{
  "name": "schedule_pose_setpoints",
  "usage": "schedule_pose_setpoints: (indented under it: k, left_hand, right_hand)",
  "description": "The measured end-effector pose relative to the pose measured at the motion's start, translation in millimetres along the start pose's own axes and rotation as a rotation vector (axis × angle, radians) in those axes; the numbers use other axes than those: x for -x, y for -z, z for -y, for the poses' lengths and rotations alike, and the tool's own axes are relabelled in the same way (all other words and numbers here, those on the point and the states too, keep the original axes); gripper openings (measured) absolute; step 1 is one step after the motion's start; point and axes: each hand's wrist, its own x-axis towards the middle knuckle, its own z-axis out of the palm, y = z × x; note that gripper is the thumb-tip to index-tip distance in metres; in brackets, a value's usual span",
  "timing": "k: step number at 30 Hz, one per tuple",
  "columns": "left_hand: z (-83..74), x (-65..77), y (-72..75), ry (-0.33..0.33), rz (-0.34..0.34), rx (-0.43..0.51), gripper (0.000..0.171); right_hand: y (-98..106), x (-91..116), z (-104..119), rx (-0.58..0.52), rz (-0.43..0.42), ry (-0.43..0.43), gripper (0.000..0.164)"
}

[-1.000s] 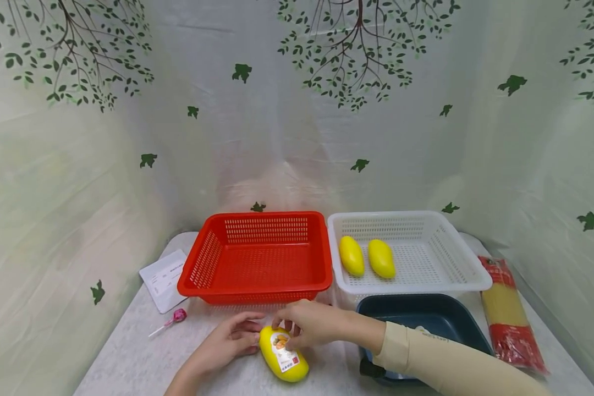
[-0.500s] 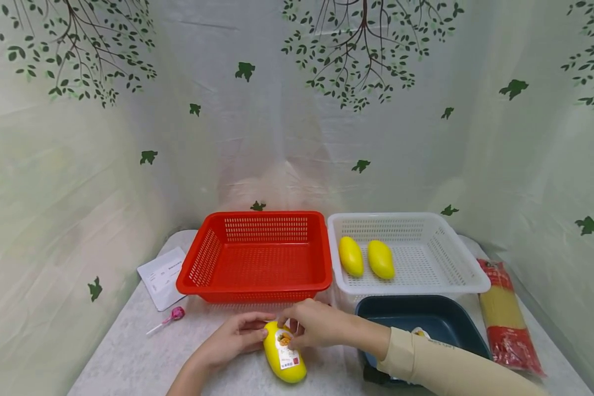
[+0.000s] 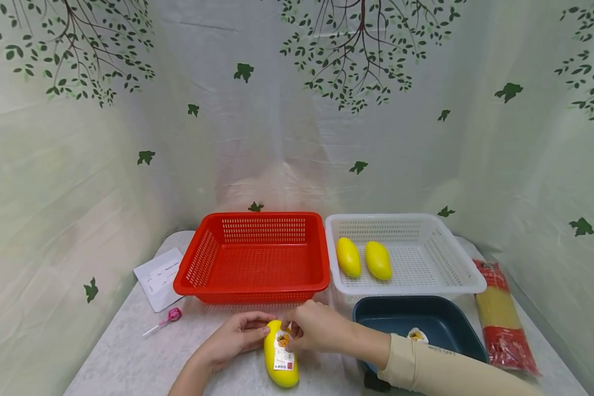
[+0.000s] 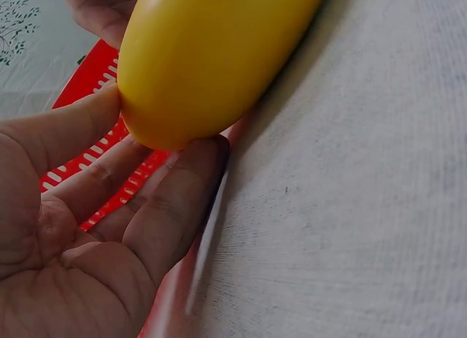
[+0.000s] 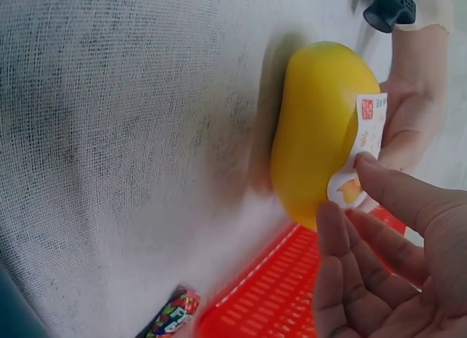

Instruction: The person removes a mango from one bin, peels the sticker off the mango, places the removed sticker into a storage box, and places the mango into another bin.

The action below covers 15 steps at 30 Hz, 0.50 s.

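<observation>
A yellow mango lies on the table between both hands, a printed white sticker along its upper face. At its far end my left hand holds it; the left wrist view shows thumb and fingers around that end. My right hand reaches over from the right. In the right wrist view its thumb lies on the sticker, with the index fingertip by the sticker's rounded end. One long edge of the sticker stands a little off the mango's skin.
Behind the hands stand a red basket and a white basket, the white one holding two mangoes. Under my right forearm is a dark blue tray with another sticker. A noodle packet, lollipop and white card lie around.
The mango has turned, its near end swinging left so it points more straight toward me. Both hands shifted slightly with it, the right thumb staying over the sticker.
</observation>
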Motion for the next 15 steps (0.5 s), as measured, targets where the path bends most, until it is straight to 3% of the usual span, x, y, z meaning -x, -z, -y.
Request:
schedule_pose_setpoints:
  k: [15]
  left_hand:
    - [-1.2,-0.2,-0.7,0.031,-0.016,0.02,0.046]
  right_hand:
    - [1.3,-1.3,3.9,0.109,0.018,0.05,0.031]
